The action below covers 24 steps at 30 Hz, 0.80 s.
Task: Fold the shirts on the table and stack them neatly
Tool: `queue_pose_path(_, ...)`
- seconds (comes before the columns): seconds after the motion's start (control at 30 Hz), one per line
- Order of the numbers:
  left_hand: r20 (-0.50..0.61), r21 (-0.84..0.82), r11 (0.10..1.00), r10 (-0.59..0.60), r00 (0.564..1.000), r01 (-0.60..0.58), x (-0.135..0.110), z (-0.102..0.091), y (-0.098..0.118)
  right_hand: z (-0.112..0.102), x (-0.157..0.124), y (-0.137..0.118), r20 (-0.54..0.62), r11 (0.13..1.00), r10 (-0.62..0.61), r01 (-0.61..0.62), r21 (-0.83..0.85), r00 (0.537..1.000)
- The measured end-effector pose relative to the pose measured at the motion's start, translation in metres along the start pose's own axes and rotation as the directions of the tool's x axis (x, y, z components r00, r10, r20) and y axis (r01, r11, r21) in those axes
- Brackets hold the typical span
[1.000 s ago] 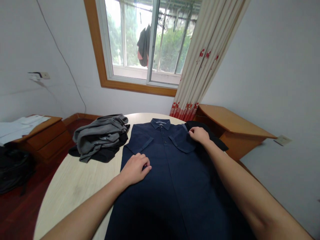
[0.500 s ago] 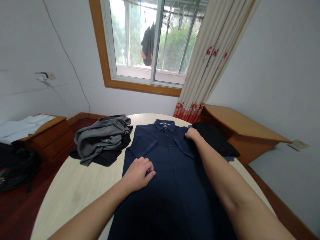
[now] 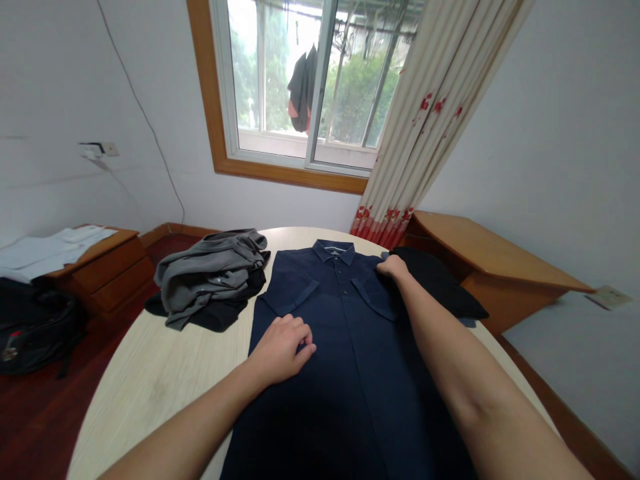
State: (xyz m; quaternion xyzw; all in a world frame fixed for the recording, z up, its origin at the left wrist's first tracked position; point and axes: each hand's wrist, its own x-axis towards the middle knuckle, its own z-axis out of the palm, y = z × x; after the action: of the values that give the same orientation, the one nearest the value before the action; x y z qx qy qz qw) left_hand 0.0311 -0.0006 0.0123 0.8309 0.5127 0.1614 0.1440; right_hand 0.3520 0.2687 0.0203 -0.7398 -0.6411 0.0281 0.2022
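The navy shirt (image 3: 350, 373) is lying flat (collar far) on the table (image 3: 150, 373); the left hand (image 3: 283, 347) is pinching its left side, the right hand (image 3: 393, 267) is gripping its far-right shoulder

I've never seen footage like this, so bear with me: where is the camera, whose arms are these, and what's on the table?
No machine here: a person wears one camera on the head, looking down at their own bare arms. A navy shirt lies flat, buttoned, on a round table. The left hand rests on its front, pinching the cloth. The right hand sits at its far shoulder; its grip is unclear. A grey clothes pile lies left, a black garment right.
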Motion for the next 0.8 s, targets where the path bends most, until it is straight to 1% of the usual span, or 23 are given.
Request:
queue_pose_path(0.1,0.003,-0.001,1.000,-0.001,1.000,0.001,0.000,-0.001,0.000,-0.009,0.002,-0.002,0.018,0.999,0.043,-0.043,0.020,0.999)
queue_pose_path(0.17,0.007,-0.004,1.000,-0.002,1.000,0.002,0.000,-0.001,0.000,-0.016,0.003,-0.001,-0.026,0.998,0.037,-0.035,0.056,0.999)
queue_pose_path(0.27,0.003,-0.011,1.000,-0.002,1.000,0.002,0.001,0.000,0.000,-0.024,0.004,0.007,-0.126,0.997,-0.015,0.025,0.074,0.992)
queue_pose_path(0.37,-0.004,-0.016,1.000,-0.004,1.000,0.004,0.001,0.000,0.000,-0.028,0.004,0.021,-0.170,0.995,-0.103,0.103,-0.010,0.980)
queue_pose_path(0.43,-0.005,-0.019,1.000,-0.006,1.000,0.006,0.001,0.000,0.000,-0.027,0.003,0.030,-0.168,0.990,-0.133,0.123,-0.070,0.977)
queue_pose_path(0.6,-0.008,-0.024,1.000,-0.006,1.000,0.006,0.001,-0.001,0.001,-0.026,-0.002,0.043,-0.136,0.988,-0.115,0.100,-0.118,0.984)
queue_pose_path(0.7,-0.005,-0.020,1.000,-0.010,1.000,0.010,0.001,-0.001,0.001,-0.032,-0.007,0.040,-0.110,0.981,-0.127,0.108,-0.160,0.986)
queue_pose_path(0.8,-0.007,-0.012,1.000,-0.005,1.000,0.005,0.001,0.000,0.001,-0.038,-0.018,0.028,-0.072,0.964,-0.154,0.134,-0.230,0.985)
